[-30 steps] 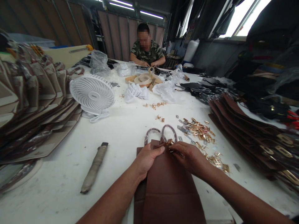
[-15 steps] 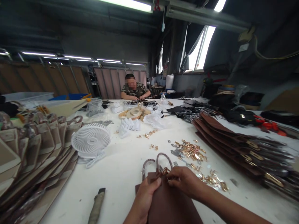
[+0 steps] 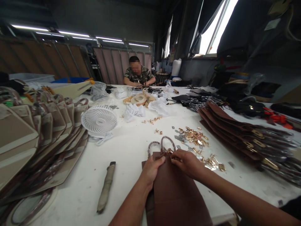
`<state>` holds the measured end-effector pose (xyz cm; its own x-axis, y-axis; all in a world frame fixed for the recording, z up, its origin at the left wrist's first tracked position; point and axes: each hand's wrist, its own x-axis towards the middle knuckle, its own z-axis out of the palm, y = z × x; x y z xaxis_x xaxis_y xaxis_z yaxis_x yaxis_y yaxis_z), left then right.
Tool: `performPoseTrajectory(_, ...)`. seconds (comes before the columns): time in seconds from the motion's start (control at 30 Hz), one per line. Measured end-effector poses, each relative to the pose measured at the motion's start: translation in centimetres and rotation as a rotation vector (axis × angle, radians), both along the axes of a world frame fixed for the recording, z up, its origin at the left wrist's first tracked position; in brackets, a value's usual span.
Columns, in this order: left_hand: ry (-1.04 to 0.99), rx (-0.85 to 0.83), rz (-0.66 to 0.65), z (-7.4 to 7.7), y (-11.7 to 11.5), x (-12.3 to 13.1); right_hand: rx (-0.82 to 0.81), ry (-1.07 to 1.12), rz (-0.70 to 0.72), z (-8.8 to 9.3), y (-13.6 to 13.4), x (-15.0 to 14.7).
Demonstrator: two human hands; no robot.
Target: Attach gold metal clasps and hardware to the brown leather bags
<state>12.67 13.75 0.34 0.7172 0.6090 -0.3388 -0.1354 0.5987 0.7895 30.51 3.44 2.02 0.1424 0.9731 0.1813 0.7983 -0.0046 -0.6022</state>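
Note:
A dark brown bag panel (image 3: 178, 191) with wrapped loop handles (image 3: 167, 140) lies at the front of the white table. My left hand (image 3: 151, 169) grips its upper left edge, thumb on top. At the top of the panel, by the handle base, sits a gold metal clasp (image 3: 169, 151). My right hand (image 3: 187, 161) is closed at that clasp, fingers pinched together; the small gold piece between them is partly hidden. Just right of this hand lie loose gold fittings (image 3: 213, 161).
Left of me, a tool with a wrapped handle (image 3: 106, 188) lies near a white fan (image 3: 100, 121) and stacked beige-lined bag pieces (image 3: 58, 135). Brown bag pieces (image 3: 230, 135) are piled right. More gold fittings (image 3: 194, 136) lie mid-table. A person (image 3: 138, 73) works at the far end.
The view has tipped downward, so the table things appear higher and more of the tool and bag panel shows. Both hands stay on the panel, the right still at the clasp.

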Motion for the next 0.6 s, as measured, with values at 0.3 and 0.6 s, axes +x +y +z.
performPoseTrajectory(0.3, 0.012, -0.017, 0.025, -0.2, 0.1, 0.1, 0.022, -0.022, -0.01, -0.5, -0.2, 0.3)
performPoseTrajectory(0.6, -0.01, -0.03, 0.008, -0.1, -0.1, 0.3, 0.045, 0.064, 0.07, 0.0, -0.2, 1.3)
